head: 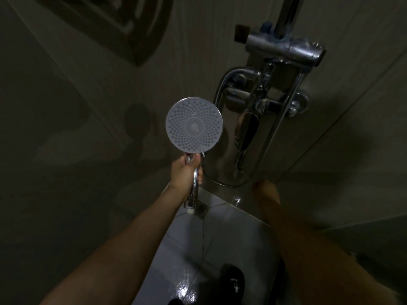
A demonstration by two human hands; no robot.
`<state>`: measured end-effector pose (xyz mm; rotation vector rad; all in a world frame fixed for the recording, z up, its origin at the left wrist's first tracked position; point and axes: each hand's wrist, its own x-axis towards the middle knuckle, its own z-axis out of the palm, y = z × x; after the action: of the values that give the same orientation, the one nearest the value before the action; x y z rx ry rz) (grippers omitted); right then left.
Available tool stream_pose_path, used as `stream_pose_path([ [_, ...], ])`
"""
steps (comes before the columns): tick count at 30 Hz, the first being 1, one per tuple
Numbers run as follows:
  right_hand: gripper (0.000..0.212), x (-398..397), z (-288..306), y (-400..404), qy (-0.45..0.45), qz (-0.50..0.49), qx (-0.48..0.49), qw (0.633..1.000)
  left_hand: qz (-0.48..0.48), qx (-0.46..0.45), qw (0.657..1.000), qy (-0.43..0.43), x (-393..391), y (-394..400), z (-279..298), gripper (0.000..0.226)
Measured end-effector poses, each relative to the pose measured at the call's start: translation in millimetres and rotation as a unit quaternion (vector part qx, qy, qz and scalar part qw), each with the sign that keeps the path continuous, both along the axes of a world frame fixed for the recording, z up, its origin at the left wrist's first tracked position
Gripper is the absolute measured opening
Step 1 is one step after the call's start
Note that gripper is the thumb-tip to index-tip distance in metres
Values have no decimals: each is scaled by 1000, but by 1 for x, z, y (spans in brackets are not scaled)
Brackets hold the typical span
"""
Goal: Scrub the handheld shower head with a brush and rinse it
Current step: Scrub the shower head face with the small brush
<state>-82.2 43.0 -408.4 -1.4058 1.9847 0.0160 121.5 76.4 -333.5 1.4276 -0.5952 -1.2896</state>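
The handheld shower head [194, 125] is a round pale disc with many small nozzle holes, facing me, on a chrome handle. My left hand [186, 172] grips that handle just below the disc and holds it upright in front of the wall. My right hand [265, 190] reaches low toward the wall under the chrome shower mixer [264, 102]; its fingers point away from me and are mostly hidden, so I cannot tell how they lie. No brush is in view.
A chrome riser bar and valve body [284, 47] stand on the wall at the upper right, with the hose [222, 84] looping down beside them. A floor drain [200, 209] sits in the wet white tiles below. A dark slipper [232, 280] is at the bottom.
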Motion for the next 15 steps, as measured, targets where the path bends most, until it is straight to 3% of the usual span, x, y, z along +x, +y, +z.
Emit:
stream_pose_path([
  [15, 30, 8, 30, -7, -5, -9, -13, 1000, 1, -3, 1000, -18, 9, 1, 24, 21],
])
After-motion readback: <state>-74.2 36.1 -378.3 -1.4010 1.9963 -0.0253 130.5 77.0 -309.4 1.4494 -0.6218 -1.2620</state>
